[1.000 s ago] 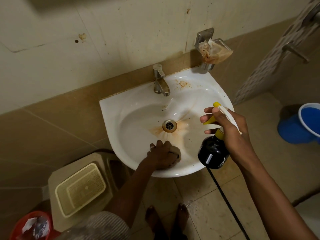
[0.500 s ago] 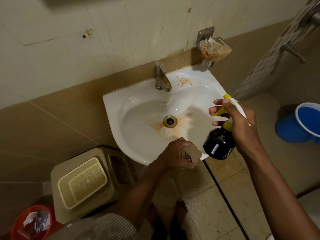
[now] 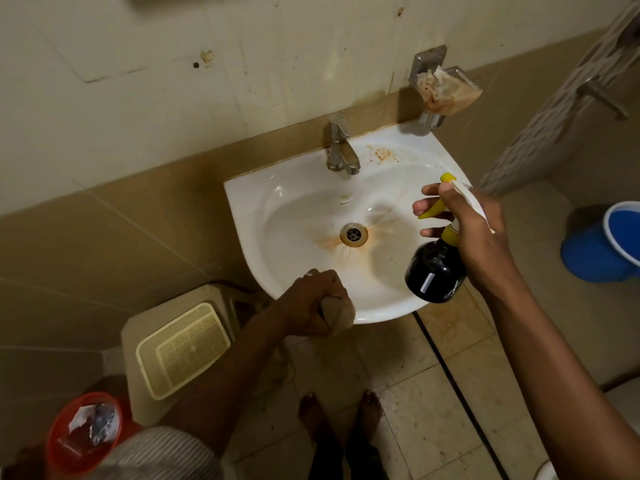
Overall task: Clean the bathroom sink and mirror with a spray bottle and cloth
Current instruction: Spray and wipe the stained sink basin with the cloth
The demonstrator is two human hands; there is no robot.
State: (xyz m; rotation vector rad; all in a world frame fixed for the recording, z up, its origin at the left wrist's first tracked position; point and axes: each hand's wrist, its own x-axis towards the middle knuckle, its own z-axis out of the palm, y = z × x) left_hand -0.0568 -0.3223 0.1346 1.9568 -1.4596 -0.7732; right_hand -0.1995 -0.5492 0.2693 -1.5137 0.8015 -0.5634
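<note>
We see the white wall-mounted sink (image 3: 298, 216) with rusty orange staining spreading out from its drain (image 3: 353, 234). Our left hand (image 3: 313, 304) is closed in a fist around a bunched tan cloth (image 3: 336, 311), pressed against the sink's front rim, on the side of the drain nearest us. Our right hand (image 3: 474, 233) is wrapped around the neck of a dark spray bottle (image 3: 434, 271) with a yellow trigger, fingers curled on the trigger. The bottle hangs over the sink's right edge, its nozzle angled toward the basin. The metal tap (image 3: 341, 150) stands at the back of the sink, beyond the drain. A soap dish (image 3: 446, 91) is fixed to the wall behind the sink's right corner. A blue bucket (image 3: 604, 244) sits on the floor, well right of the sink.
</note>
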